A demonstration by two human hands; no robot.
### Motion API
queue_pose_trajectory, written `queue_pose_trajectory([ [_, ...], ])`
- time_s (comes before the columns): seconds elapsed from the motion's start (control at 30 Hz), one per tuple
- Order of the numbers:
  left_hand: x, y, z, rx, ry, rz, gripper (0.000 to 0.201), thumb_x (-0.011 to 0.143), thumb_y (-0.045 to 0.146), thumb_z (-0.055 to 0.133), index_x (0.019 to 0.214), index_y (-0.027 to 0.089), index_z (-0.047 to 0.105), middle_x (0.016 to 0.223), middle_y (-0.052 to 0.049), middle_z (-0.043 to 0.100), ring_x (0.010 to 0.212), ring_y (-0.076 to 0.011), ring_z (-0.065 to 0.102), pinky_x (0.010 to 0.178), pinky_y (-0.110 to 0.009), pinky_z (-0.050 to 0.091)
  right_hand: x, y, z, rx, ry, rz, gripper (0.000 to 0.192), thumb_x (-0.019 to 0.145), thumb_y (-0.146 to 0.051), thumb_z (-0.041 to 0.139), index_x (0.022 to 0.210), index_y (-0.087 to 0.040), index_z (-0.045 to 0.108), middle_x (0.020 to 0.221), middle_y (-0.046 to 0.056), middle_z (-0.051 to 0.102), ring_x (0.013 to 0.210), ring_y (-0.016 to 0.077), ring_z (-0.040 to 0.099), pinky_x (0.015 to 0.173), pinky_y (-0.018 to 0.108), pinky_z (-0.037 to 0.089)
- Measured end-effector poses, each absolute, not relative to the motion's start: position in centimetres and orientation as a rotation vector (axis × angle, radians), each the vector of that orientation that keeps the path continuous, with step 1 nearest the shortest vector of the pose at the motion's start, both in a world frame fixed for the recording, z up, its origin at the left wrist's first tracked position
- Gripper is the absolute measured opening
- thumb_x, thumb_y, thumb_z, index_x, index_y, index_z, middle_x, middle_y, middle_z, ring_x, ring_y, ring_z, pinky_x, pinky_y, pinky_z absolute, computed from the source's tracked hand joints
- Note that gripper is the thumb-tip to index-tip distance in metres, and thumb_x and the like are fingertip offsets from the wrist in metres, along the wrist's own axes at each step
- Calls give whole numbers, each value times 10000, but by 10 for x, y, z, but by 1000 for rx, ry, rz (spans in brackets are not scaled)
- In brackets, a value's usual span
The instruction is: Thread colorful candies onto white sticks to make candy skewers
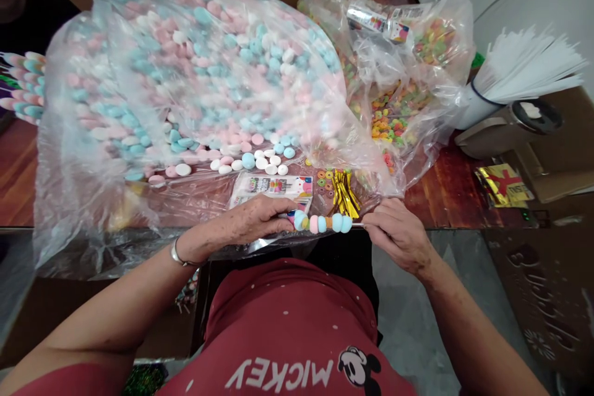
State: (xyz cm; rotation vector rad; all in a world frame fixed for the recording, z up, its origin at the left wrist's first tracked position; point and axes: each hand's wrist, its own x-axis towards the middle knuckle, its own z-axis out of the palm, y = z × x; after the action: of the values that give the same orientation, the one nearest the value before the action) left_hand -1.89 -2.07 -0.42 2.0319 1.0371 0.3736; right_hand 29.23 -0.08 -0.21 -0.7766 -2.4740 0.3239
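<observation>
Wooden brown tabletop carries a large clear plastic bag of pink, blue and white candies. Head view: left hand and right hand pinch opposite ends of a thin white stick threaded with pastel candies, held level between them at the table edge.

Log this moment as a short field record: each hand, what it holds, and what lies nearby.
left hand: pinches one end of the candy skewer
right hand: holds the stick end of the same skewer
skewer: blue, pink and orange pieces, level between the hands
behind: big bag of pastel candies; bag of coloured rings
table edge: gold twist ties
far right: white sticks
</observation>
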Motion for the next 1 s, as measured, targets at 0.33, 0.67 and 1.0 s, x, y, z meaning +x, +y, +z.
queue_pose_trajectory([
  [0.33,-3,-33,-2,1890,1187,472,298,872,257,586,1152,163,623,830,-5,647,709,-132,549,655,-232,431,281,-13,6,-906,-2536,-36,257,897,-115,499,661,-195,564,569,-3,504,606,151,403,619,314,312],
  [0.67,18,-46,2,2016,1530,593,269,873,245,575,1132,178,605,796,-22,684,667,-160,591,618,-257,447,275,-29,19,-933,-2488,-185,247,863,-88,527,655,-219,547,540,-9,456,591,160,372,608,335,286],
  [1.0,20,-40,-5,1979,1421,637,224,885,270,593,1093,188,616,674,38,623,603,-119,553,588,-225,423,282,-26,11,-929,-2445,-62,258,889,-100,489,667,-205,569,551,-7,483,592,151,382,604,327,306],
])
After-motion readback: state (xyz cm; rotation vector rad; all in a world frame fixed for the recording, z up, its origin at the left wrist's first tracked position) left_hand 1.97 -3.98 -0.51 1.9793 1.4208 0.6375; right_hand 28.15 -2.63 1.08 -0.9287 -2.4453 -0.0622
